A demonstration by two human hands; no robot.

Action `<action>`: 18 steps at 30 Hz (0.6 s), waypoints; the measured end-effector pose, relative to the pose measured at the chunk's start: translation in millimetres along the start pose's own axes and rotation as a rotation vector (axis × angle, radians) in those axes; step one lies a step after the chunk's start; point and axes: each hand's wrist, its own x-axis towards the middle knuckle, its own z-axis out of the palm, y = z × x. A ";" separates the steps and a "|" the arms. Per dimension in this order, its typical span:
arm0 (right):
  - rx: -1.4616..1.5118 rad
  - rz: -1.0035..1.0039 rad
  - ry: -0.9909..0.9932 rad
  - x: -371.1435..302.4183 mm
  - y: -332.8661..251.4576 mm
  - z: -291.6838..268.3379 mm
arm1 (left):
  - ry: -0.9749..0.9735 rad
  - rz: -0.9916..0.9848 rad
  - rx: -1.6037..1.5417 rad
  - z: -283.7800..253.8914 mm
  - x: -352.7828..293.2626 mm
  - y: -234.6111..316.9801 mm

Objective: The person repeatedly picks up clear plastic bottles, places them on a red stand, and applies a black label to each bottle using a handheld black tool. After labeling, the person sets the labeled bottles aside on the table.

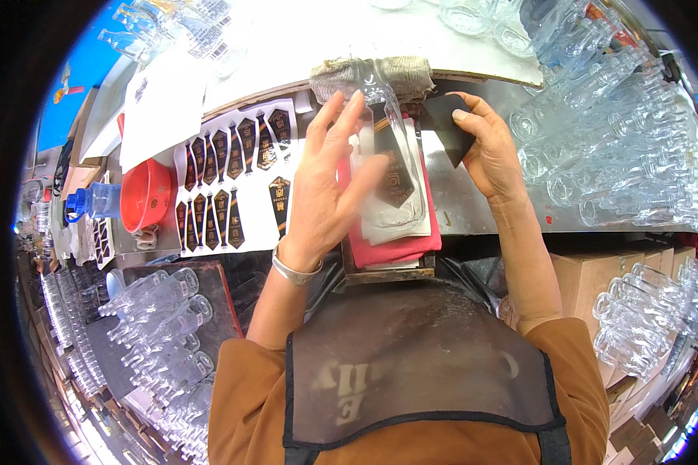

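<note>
A clear glass bottle (pixel 378 85) lies with its neck toward the far side, on a rolled cloth (pixel 411 74) and a pad of white sheets over a folded red cloth (pixel 399 249). On its near part sits a black tie-shaped decal (pixel 396 172) with gold print. Over the bottle's left side is my left hand (pixel 326 182), fingers spread and thumb blurred; whether it touches the glass I cannot tell. My right hand (pixel 487 143) pinches a thin dark flat scraper (pixel 447 128) just right of the bottle. A sheet of similar decals (pixel 248 225) lies left of my left hand.
A red bowl (pixel 145 195) and a blue-lidded clear jug (pixel 101 201) stand at the left. Rows of glass bottles (pixel 613 132) cover the right of the bench; more bottles (pixel 163 325) stand lower left. Cardboard boxes (pixel 597 283) are at the lower right.
</note>
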 end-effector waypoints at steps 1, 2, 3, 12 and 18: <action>-0.016 -0.038 -0.036 0.8 -0.6 2.0 | -0.006 0.029 0.065 0.7 2.5 0.9; -0.087 -0.090 -0.054 1.4 -2.5 4.6 | -0.019 0.021 0.102 1.4 4.0 2.7; -0.178 -0.152 -0.095 2.0 -5.5 9.2 | -0.017 0.024 0.109 2.1 4.1 1.7; -0.766 -0.541 -0.060 22.7 -24.1 39.1 | -0.006 0.044 0.123 6.4 3.4 -3.2; -0.809 -0.576 -0.165 24.5 -34.1 41.5 | 0.002 -0.001 0.041 8.0 3.1 -1.9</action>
